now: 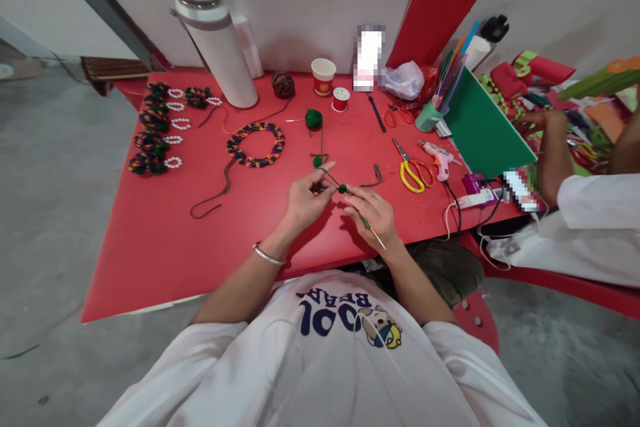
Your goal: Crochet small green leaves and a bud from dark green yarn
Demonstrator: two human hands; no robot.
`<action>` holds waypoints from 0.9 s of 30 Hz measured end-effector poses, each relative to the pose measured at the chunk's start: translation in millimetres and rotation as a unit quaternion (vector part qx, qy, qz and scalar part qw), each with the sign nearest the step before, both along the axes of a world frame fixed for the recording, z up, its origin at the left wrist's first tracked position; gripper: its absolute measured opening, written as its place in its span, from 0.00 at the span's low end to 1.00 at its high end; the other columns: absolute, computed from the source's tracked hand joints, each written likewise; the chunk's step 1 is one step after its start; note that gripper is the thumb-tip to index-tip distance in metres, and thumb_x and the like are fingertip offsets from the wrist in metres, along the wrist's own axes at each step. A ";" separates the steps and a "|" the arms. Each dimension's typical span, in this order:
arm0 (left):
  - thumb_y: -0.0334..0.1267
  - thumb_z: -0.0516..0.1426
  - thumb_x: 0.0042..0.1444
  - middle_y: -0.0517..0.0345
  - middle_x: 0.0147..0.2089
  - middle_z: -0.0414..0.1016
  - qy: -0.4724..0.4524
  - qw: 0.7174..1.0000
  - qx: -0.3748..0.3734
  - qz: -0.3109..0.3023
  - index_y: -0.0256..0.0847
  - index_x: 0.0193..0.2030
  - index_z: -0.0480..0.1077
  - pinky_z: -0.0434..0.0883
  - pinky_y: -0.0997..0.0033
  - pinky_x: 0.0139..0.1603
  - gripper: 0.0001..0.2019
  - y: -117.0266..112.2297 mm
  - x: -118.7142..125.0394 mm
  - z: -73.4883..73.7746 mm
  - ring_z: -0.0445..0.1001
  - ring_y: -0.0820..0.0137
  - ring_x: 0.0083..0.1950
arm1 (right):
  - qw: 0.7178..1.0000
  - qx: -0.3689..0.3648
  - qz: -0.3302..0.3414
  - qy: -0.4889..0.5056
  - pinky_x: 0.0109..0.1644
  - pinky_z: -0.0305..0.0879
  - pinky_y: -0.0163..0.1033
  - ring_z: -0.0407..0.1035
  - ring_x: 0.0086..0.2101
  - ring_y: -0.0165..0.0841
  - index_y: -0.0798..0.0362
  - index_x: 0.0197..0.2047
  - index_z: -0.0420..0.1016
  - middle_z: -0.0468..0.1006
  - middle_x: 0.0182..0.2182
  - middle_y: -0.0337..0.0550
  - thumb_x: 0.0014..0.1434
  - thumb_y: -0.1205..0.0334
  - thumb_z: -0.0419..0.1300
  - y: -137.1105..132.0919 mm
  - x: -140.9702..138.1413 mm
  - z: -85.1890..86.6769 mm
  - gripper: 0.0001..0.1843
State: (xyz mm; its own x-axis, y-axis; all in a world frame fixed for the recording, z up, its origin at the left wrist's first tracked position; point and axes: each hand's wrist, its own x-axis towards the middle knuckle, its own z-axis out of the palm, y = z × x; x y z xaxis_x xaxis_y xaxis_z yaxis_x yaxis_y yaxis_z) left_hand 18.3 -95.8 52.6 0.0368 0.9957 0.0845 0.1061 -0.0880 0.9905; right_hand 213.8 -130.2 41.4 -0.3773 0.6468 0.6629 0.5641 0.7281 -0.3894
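My right hand (373, 217) is closed around a crochet hook (377, 237) with a green grip and a metal shaft pointing back toward my wrist. At the hook's far tip sits a small piece of dark green crochet (343, 189), between my two hands. My left hand (309, 197) is closed, pinching green yarn (327, 175) that runs to the crochet piece. Beyond it lies a small green bit of crochet (318, 161), and a strand leads up to a green yarn ball (313, 119). Exactly where my left fingertips grip is hard to see.
A multicoloured crochet ring (256, 145) lies left, beyond it several crocheted pieces with bead loops (153, 123). Yellow-handled scissors (411, 173), a pink glue gun (441, 160) and a pen cup (427, 117) stand right. A tall white flask (220, 53) is behind. A co-worker's arm (553, 153) is far right.
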 end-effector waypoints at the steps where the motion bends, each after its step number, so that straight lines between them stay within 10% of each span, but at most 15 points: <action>1: 0.32 0.64 0.53 0.57 0.34 0.83 0.021 1.000 0.008 0.005 0.37 0.52 0.82 0.67 0.75 0.31 0.18 -0.2 0.3 -0.6 0.70 0.75 0.27 | 1.000 0.007 -0.002 0.001 0.57 0.80 0.47 0.82 0.52 0.40 0.51 0.55 0.80 0.85 0.54 0.55 0.71 0.63 0.61 -0.5 -0.8 0.3 0.12; 18: 0.35 0.64 0.55 0.59 0.36 0.84 0.056 0.998 0.031 -0.018 0.39 0.67 0.75 0.60 0.77 0.26 0.30 -8.7 7.8 3.6 0.56 0.80 0.22 | 0.998 0.057 -0.032 -0.013 0.53 0.81 0.47 0.82 0.48 0.40 0.54 0.55 0.79 0.87 0.49 0.56 0.70 0.65 0.61 -2.3 -10.1 0.8 0.12; 27: 0.38 0.70 0.49 0.60 0.27 0.79 -0.122 0.985 -0.080 -0.097 0.34 0.71 0.70 0.58 0.78 0.25 0.40 -4.6 -4.9 19.6 0.62 0.79 0.23 | 0.988 0.146 -0.036 0.044 0.51 0.80 0.46 0.80 0.48 0.39 0.52 0.56 0.78 0.85 0.48 0.56 0.68 0.65 0.65 -0.4 -17.0 0.8 0.14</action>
